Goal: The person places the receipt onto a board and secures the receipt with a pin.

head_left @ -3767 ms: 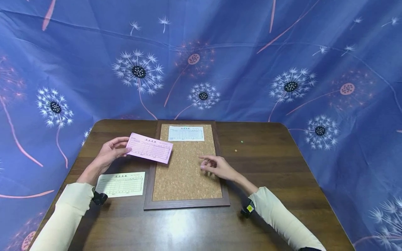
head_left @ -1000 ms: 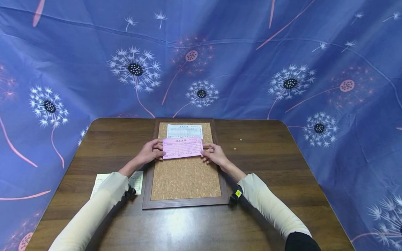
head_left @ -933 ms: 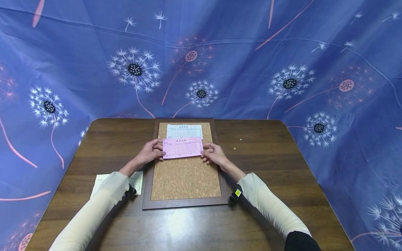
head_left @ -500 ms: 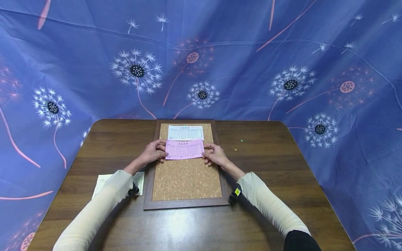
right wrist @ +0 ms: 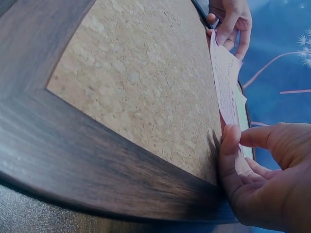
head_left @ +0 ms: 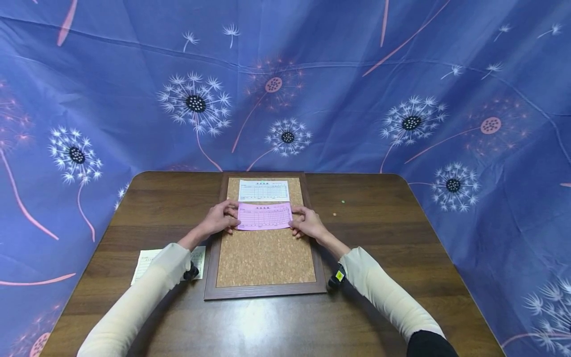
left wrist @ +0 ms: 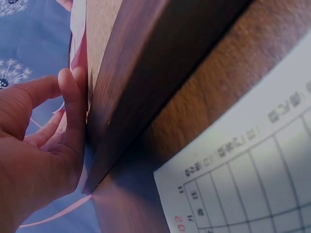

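Observation:
A pink printed form slip (head_left: 264,216) lies flat across the upper half of a framed cork board (head_left: 267,260), close over the cork. My left hand (head_left: 219,218) pinches its left end between thumb and fingers; my right hand (head_left: 309,224) pinches the right end. Just above it on the board is a pale blue-white form slip (head_left: 263,191), with a small green dot at its top edge. In the right wrist view, the pink slip (right wrist: 226,80) stretches between both hands, its edge slightly lifted off the cork.
A pale yellow form slip (head_left: 198,260) lies on the table left of the board, partly hidden under my left sleeve (head_left: 147,292). Two tiny pieces, one green (head_left: 343,201) and one orange (head_left: 334,214), lie right of the board. A blue dandelion-print cloth (head_left: 339,99) hangs behind the table.
The pink slip came from the left, held by the left hand alone; the right hand then took its other end. Lately both hands shifted it slightly down and right, uncovering the blue-white slip's lower edge.

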`<state>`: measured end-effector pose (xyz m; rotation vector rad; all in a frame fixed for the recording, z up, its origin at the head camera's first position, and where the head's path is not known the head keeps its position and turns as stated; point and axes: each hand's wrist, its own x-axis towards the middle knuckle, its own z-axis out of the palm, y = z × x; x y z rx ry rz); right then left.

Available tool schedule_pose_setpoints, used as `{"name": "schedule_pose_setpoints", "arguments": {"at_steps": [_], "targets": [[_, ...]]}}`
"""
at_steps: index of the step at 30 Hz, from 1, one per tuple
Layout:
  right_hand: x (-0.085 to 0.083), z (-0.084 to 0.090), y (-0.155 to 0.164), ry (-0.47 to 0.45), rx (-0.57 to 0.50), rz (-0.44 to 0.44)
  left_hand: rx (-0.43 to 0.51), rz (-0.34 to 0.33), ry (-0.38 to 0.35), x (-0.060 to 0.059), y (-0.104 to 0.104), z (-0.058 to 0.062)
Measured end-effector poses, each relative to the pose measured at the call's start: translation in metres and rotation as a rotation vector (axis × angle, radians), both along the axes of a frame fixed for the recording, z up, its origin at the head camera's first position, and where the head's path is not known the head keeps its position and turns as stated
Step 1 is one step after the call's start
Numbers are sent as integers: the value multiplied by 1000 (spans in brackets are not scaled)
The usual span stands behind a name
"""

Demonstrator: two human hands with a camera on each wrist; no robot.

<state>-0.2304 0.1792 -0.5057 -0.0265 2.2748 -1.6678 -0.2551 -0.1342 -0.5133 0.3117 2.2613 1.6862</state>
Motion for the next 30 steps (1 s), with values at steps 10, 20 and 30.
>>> {"name": "schedule_pose_setpoints", "arguments": {"at_steps": [10, 20, 30], "targets": [[3, 1, -3, 6, 29, 10, -79, 27, 49, -1, 1, 0], [4, 2, 1, 1, 42, 18, -140, 8, 161, 1, -1, 4], [15, 0, 9, -2, 34, 46, -214, -20, 181, 1, 0, 0]]}}
